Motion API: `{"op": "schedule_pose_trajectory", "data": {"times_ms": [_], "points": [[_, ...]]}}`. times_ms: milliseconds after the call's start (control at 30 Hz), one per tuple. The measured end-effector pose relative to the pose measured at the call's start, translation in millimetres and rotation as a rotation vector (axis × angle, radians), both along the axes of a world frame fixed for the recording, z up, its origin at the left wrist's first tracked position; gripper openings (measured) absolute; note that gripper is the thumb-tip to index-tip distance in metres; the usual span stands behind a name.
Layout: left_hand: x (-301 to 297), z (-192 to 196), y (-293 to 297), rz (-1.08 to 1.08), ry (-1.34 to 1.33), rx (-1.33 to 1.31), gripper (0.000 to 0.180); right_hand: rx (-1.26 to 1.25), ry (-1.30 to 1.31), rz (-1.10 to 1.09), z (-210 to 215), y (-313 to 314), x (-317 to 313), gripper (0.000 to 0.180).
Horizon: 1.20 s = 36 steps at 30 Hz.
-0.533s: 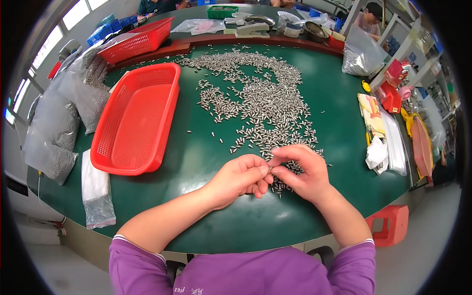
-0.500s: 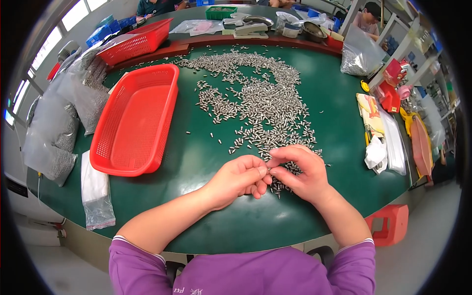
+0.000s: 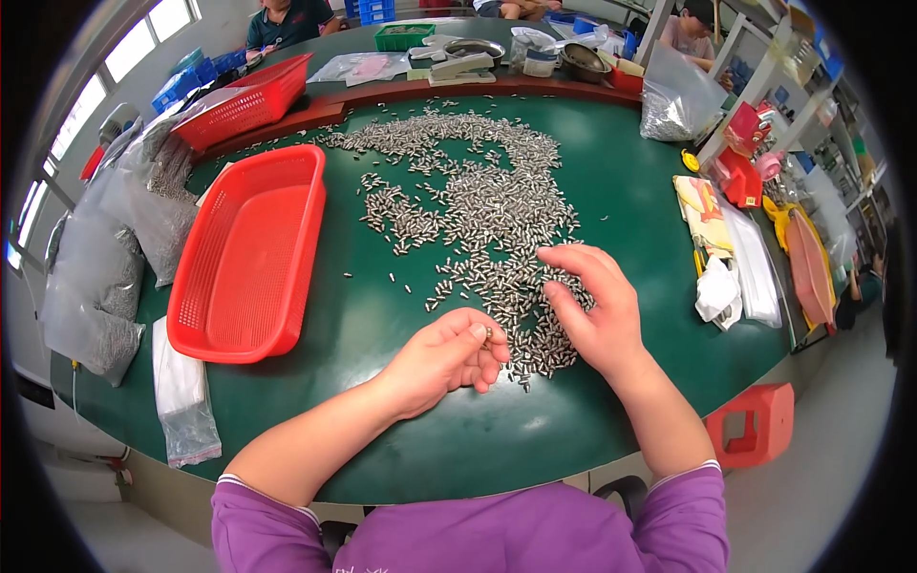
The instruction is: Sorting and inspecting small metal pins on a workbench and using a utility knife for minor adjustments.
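Observation:
Small shiny metal pins (image 3: 506, 205), short and cylindrical, lie in a broad loose heap over the middle of the green table (image 3: 382, 449). My left hand (image 3: 447, 358) is at the near left side of the heap. Its fingers curl closed, with a small metal pin (image 3: 489, 334) pinched between thumb and fingertips. My right hand (image 3: 602, 310) hovers over the heap's near right edge. Thumb and index finger are spread there, and I see nothing between them. The curled lower fingers of my left hand are partly hidden.
A red perforated basket (image 3: 313, 258) stands left of the heap. Farther left are clear bags of metal parts (image 3: 115, 339) and a packet of plastic bags (image 3: 181, 392). Along the right edge lie a crumpled tissue (image 3: 718, 291) and a yellow cloth (image 3: 702, 215). People sit across the table.
My hands, together half a second ago, have parted. The right moved away to the right and opened over the heap; the left keeps its pinch. The whole view has shifted slightly.

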<state>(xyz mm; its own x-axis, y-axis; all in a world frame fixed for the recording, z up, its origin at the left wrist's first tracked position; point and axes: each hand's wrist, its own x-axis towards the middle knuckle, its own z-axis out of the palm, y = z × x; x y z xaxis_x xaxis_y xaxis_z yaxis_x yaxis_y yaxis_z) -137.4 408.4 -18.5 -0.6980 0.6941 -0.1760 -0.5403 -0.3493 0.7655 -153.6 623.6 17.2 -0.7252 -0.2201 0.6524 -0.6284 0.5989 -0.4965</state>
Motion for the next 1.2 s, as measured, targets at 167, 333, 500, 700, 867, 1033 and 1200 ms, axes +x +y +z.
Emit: {"op": "schedule_pose_trajectory", "data": {"times_ms": [167,333,500,700,867,1033,1200], "points": [[0.4,0.0,-3.4,0.024,-0.046,0.029,0.024,0.16,-0.1,-0.153,-1.2,6.6,-2.9,0.013],[0.0,-2.3,-0.4,0.083,-0.072,0.014,0.025,0.262,-0.207,-0.099,-8.7,8.0,0.3,0.007],[-0.1,-3.9,-0.9,0.101,-0.076,0.011,0.025,0.318,-0.216,-0.095,-8.2,4.0,5.4,0.008],[0.8,-5.1,0.2,0.091,-0.072,0.008,0.025,0.35,-0.261,-0.087,-14.2,-2.1,5.8,0.008],[0.7,-3.7,0.6,0.079,-0.076,0.021,0.02,0.154,-0.27,0.07,-8.5,-5.7,4.9,0.009],[3.0,0.1,1.5,0.009,-0.036,0.001,0.014,-0.085,-0.472,0.304,-7.3,-8.9,8.5,0.008],[3.0,0.2,-0.5,-0.004,-0.001,0.001,0.014,-0.104,-0.473,0.374,-10.2,-10.8,6.7,0.009]]}}
